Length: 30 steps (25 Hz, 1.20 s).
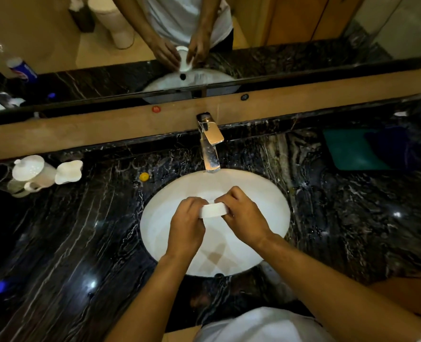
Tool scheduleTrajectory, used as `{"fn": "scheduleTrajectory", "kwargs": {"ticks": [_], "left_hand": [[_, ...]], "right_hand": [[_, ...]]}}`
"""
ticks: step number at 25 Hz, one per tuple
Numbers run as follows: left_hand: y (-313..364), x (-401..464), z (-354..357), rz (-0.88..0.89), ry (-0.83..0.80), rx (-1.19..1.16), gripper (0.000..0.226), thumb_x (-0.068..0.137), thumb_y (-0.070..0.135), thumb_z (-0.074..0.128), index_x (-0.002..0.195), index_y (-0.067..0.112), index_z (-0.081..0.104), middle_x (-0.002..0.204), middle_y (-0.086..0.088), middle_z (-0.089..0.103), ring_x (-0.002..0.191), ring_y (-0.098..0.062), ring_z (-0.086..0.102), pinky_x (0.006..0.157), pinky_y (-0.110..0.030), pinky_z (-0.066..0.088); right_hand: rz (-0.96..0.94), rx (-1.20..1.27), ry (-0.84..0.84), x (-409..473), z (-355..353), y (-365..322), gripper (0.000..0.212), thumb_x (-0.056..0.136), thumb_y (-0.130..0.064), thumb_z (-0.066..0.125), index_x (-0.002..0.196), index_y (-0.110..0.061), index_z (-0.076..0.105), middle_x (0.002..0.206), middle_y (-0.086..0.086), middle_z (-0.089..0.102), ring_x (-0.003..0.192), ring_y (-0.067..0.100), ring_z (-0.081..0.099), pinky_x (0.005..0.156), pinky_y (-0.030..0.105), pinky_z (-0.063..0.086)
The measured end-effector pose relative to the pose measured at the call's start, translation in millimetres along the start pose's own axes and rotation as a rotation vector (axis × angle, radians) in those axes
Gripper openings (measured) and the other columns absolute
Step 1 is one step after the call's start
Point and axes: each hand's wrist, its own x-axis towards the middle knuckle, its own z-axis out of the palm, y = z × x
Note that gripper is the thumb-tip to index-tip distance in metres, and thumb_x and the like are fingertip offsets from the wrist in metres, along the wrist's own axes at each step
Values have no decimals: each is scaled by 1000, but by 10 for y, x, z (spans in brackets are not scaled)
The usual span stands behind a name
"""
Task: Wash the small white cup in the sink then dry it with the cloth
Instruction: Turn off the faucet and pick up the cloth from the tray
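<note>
Both hands over sink: left hand [186,222] and right hand [244,215] curled around cup [213,210], fingers closed on its sides, cup held on its side just below tap [210,150]. Water flow hard to tell.

Worktop [68,243]: dark marble, wet-looking near basin.
Sink [273,193]: white bowl, hard.
Cloth [360,149]: flat, far right, well apart from sink.
Cup: small, light, stiff ceramic by looks; likely slippery wet, chips if dropped in basin. Best hold: pinch across wall, thumb inside rim.

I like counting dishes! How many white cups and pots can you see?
3. The small white cup is held over the sink; a lidded pot and a jug stand far left. The mirror only repeats the cup.
</note>
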Motion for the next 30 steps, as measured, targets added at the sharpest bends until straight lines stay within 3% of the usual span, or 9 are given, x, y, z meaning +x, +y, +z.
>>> {"fn": "scheduleTrajectory", "kwargs": {"ticks": [3,7,10,16,20,23,25,28,30], "left_hand": [[104,142,5,-1,53,-10,30,76,-18,64,93,6,70,95,-10,70,86,-27,63,71,-31,51],[206,324,40,45,105,44,32,72,-18,63,93,4,69,95,-12,70,86,-29,62,68,-21,38],[315,358,117,15,125,29,30,71,-15,61,93,4,69,93,-12,71,84,-29,62,68,-24,41],[953,560,636,-413,-97,-336,25,84,-4,65,100,15,69,97,-2,71,88,-21,64,70,-26,54],[1551,720,1207,-686,-170,-561,7,94,26,70,100,26,66,99,2,71,93,-22,68,66,-27,57],[2016,842,1751,-896,-127,-820,7,98,16,63,104,13,63,109,-12,69,104,-35,66,75,-46,63],[2287,926,2066,-1000,-98,-1063,18,99,7,57,116,4,60,119,-22,66,108,-41,64,76,-54,62],[2597,1016,2371,-1095,-157,-1211,38,93,1,52,131,2,55,123,-24,65,105,-41,65,59,-43,63],[2751,1039,2493,-1139,-218,-1254,57,80,1,51,137,1,52,120,-24,66,99,-39,67,54,-36,60]], "right_hand": [[10,2,62,8,-75,-64,25,88,-14,75,111,-18,68,103,0,55,82,21,61,66,32,56],[-26,-20,107,156,-272,-22,29,83,-6,77,110,-12,70,104,6,58,82,26,63,63,37,57],[-61,-56,71,199,-380,79,27,84,-8,75,110,-12,69,102,6,56,80,27,62,62,42,57],[246,229,26,81,-841,782,23,82,-10,76,104,-16,74,96,3,72,79,17,61,73,34,54],[461,426,-39,-11,-1399,1449,24,84,-18,75,109,-17,73,94,0,73,84,19,68,74,30,57],[426,525,-38,-4,-1892,2045,21,88,-21,75,108,-16,74,93,-6,70,84,7,66,78,27,53],[399,416,127,46,-2268,2520,17,89,-17,72,104,-12,75,97,-2,68,86,9,64,82,27,49],[391,15,417,154,-2761,3212,21,86,-15,68,105,-10,73,112,18,62,105,37,57,95,42,45],[463,-155,473,255,-2999,3609,34,85,-26,69,117,-14,67,123,19,56,114,42,50,98,49,43]]}}
